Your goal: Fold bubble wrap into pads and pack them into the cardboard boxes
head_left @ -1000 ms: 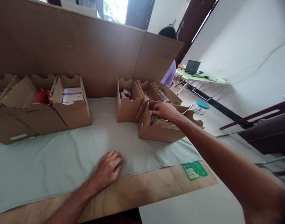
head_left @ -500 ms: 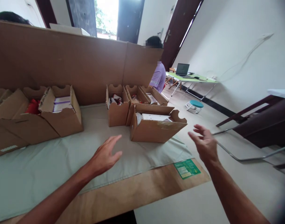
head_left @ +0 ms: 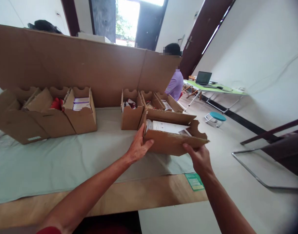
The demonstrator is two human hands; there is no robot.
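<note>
A long cardboard box (head_left: 168,145) is gripped at its two ends, near the right end of the table. My left hand (head_left: 138,147) presses its left end, thumb on the near side. Round the lower right end goes my right hand (head_left: 200,158), its thumb on the near face and its other fingers hidden. White flat packs (head_left: 169,126) and a clear-wrapped item at the left lie inside the box. Just behind it stand a narrow cardboard box (head_left: 131,118) with small red and white packets, and two more cardboard boxes partly covered by the held one.
Several cardboard boxes (head_left: 82,120) stand in a row at left, holding red and purple-white items. A tall cardboard panel (head_left: 102,71) runs behind. A green sheet (head_left: 194,182) lies by the table's edge. Beyond sit a person in purple (head_left: 175,85) and a teal stool (head_left: 217,116).
Both hands have come in from apart and closed on the long cardboard box's ends. The box now looks raised and slightly tilted. The view has shifted left.
</note>
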